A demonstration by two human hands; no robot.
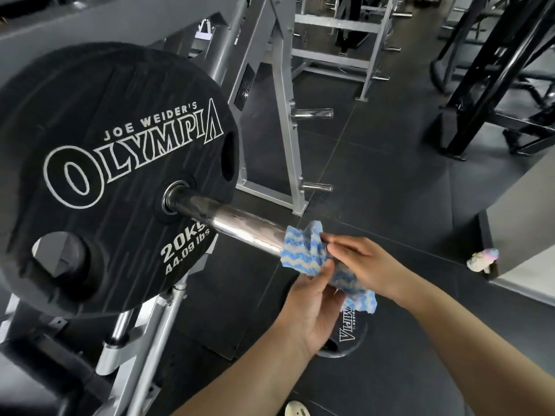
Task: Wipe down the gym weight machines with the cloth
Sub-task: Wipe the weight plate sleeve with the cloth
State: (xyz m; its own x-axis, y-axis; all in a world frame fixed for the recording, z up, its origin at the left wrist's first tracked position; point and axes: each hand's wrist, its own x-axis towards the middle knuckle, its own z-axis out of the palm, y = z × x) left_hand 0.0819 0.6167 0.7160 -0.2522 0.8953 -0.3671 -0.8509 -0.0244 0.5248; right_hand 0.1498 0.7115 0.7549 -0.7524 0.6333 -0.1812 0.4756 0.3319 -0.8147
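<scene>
A blue and white striped cloth (303, 253) is wrapped over the end of a chrome weight sleeve (234, 223). The sleeve sticks out toward me from a black 20 kg Olympia plate (114, 163) on the grey weight machine (150, 331). My right hand (369, 265) lies over the cloth from the right with fingers stretched along it. My left hand (312, 307) comes from below, its thumb and fingers pinching the cloth's lower edge. The sleeve's tip is hidden under the cloth and hands.
A second Olympia plate (348, 334) lies flat on the dark rubber floor under my hands. A grey plate rack (285, 124) with chrome pegs stands behind. Black machine frames (486, 85) fill the upper right. Another rag (483, 261) lies by a grey platform edge.
</scene>
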